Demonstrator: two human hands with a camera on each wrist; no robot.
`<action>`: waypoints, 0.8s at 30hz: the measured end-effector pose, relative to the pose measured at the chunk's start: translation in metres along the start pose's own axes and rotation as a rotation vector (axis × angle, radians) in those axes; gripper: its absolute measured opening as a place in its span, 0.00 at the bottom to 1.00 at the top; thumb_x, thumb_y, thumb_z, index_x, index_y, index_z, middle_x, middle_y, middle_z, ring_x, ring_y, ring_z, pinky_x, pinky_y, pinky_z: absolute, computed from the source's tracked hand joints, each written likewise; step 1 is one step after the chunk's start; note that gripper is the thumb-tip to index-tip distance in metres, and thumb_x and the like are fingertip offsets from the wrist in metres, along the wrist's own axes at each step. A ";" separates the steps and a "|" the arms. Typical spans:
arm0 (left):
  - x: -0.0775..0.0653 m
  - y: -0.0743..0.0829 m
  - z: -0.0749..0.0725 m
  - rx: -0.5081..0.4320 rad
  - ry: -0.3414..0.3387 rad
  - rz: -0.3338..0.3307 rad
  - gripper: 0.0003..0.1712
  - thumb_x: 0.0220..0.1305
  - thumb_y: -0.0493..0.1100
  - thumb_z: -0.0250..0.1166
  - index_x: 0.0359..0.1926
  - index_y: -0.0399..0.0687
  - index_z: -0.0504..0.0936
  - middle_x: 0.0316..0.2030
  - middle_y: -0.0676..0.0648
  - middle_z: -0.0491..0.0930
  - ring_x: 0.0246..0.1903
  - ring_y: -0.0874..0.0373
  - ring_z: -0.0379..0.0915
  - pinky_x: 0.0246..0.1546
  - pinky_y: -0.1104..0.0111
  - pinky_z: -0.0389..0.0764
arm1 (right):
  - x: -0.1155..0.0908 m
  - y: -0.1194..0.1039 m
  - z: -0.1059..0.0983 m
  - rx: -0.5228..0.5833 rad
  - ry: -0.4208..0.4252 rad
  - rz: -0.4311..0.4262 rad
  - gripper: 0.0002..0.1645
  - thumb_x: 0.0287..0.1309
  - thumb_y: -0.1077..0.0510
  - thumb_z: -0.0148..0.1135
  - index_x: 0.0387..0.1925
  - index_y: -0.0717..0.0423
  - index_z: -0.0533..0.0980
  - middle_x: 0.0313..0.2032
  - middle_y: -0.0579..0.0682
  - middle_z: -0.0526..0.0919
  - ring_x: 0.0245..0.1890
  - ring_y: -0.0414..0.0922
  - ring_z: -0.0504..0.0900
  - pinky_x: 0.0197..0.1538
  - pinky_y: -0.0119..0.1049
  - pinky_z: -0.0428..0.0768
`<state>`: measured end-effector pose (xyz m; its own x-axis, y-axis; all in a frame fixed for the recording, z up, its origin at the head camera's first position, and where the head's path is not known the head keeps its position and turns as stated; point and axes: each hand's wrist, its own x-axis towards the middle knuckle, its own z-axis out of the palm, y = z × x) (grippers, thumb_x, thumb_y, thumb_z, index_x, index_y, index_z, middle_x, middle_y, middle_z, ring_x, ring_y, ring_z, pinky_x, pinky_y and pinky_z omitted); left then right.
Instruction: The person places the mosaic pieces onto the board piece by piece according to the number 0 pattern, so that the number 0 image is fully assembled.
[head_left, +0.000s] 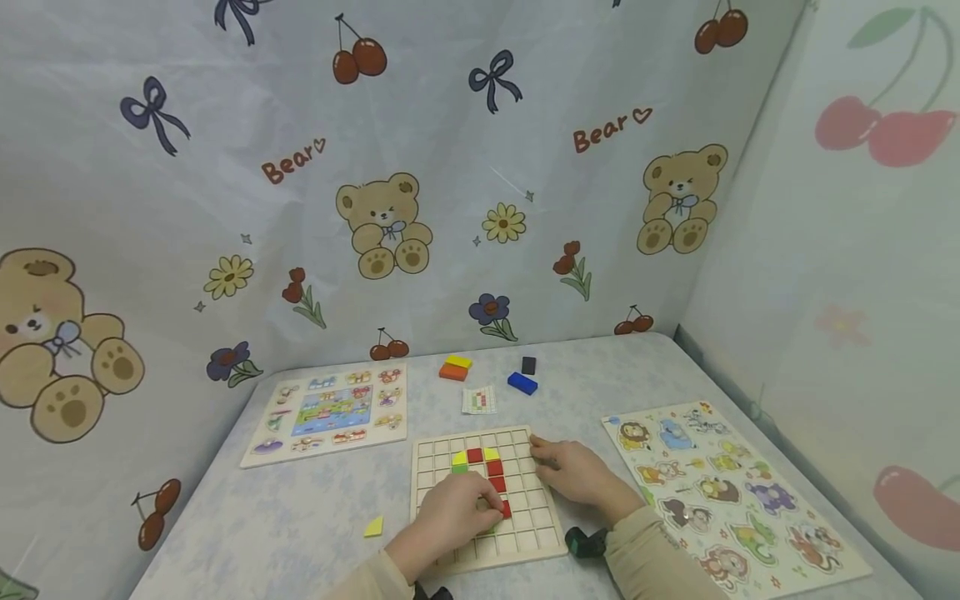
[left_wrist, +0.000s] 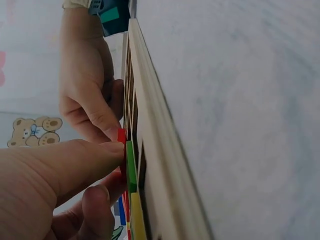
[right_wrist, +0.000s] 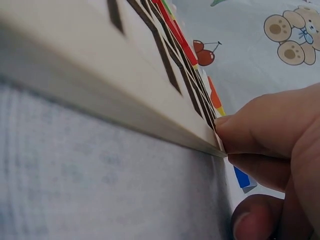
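A wooden grid board lies on the table with red, yellow and green tiles set in some squares. Over its middle, my left hand pinches a red tile between thumb and finger, close above the squares. Beside that tile, a green tile shows in the left wrist view. At the board's far right, my right hand grips the edge, its thumb on the rim and a finger against the side. Left of the board lies a yellow tile with one curved side.
Behind the board are a small pattern card, an orange block, a yellow block, a blue block and a black block. An animal puzzle lies at right, another picture puzzle at back left.
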<state>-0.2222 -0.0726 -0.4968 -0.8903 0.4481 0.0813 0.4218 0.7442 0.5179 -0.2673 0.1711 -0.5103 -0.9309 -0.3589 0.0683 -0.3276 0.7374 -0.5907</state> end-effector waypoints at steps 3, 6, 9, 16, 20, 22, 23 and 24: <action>0.002 0.001 0.000 0.008 0.003 -0.006 0.07 0.59 0.50 0.77 0.26 0.66 0.89 0.29 0.67 0.79 0.33 0.72 0.75 0.29 0.71 0.75 | 0.000 -0.001 -0.001 0.002 -0.003 0.001 0.24 0.69 0.57 0.62 0.64 0.59 0.79 0.71 0.51 0.73 0.71 0.57 0.71 0.69 0.58 0.70; 0.004 0.001 0.000 0.006 0.009 -0.024 0.06 0.59 0.49 0.77 0.26 0.66 0.90 0.28 0.66 0.77 0.31 0.71 0.73 0.28 0.71 0.74 | 0.000 -0.001 0.000 0.004 -0.005 -0.003 0.24 0.70 0.57 0.62 0.64 0.59 0.78 0.71 0.52 0.73 0.71 0.57 0.71 0.69 0.58 0.70; 0.005 0.000 0.000 -0.003 0.017 -0.042 0.07 0.60 0.49 0.76 0.25 0.65 0.90 0.28 0.65 0.76 0.31 0.71 0.71 0.28 0.71 0.73 | 0.000 0.000 0.000 0.003 -0.003 -0.002 0.24 0.69 0.57 0.62 0.64 0.59 0.78 0.71 0.52 0.73 0.71 0.57 0.72 0.69 0.58 0.71; -0.003 -0.008 -0.010 -0.055 0.020 -0.057 0.05 0.63 0.53 0.74 0.29 0.69 0.90 0.33 0.66 0.80 0.37 0.68 0.76 0.32 0.67 0.76 | 0.001 0.000 0.003 -0.014 -0.006 0.022 0.24 0.70 0.55 0.63 0.64 0.57 0.79 0.72 0.49 0.73 0.72 0.56 0.71 0.69 0.57 0.71; -0.018 -0.026 -0.038 -0.071 0.061 -0.114 0.05 0.66 0.55 0.71 0.38 0.65 0.92 0.38 0.64 0.84 0.37 0.65 0.78 0.33 0.64 0.77 | 0.002 -0.002 0.003 -0.015 -0.011 0.030 0.24 0.70 0.54 0.62 0.64 0.57 0.79 0.72 0.48 0.73 0.72 0.56 0.71 0.70 0.57 0.70; -0.027 -0.038 -0.056 -0.074 0.087 -0.176 0.07 0.66 0.55 0.71 0.41 0.63 0.91 0.39 0.63 0.85 0.36 0.64 0.77 0.33 0.63 0.76 | 0.003 -0.002 0.002 -0.014 -0.010 0.036 0.24 0.70 0.54 0.62 0.64 0.57 0.79 0.72 0.48 0.72 0.72 0.56 0.70 0.70 0.57 0.70; -0.031 -0.046 -0.064 -0.073 0.102 -0.210 0.08 0.66 0.54 0.71 0.42 0.62 0.91 0.39 0.62 0.85 0.35 0.64 0.76 0.33 0.63 0.76 | 0.002 -0.002 0.002 -0.015 -0.008 0.035 0.24 0.70 0.55 0.62 0.64 0.57 0.79 0.72 0.49 0.72 0.72 0.56 0.70 0.70 0.57 0.70; -0.035 -0.054 -0.071 -0.072 0.112 -0.251 0.08 0.65 0.54 0.71 0.42 0.62 0.90 0.38 0.61 0.85 0.35 0.64 0.75 0.34 0.63 0.75 | 0.002 -0.001 0.002 -0.020 -0.007 0.038 0.24 0.70 0.54 0.62 0.64 0.57 0.79 0.72 0.48 0.72 0.72 0.56 0.70 0.70 0.57 0.70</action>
<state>-0.2257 -0.1634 -0.4668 -0.9804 0.1938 0.0341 0.1760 0.7858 0.5929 -0.2689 0.1682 -0.5112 -0.9414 -0.3348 0.0406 -0.2957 0.7615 -0.5768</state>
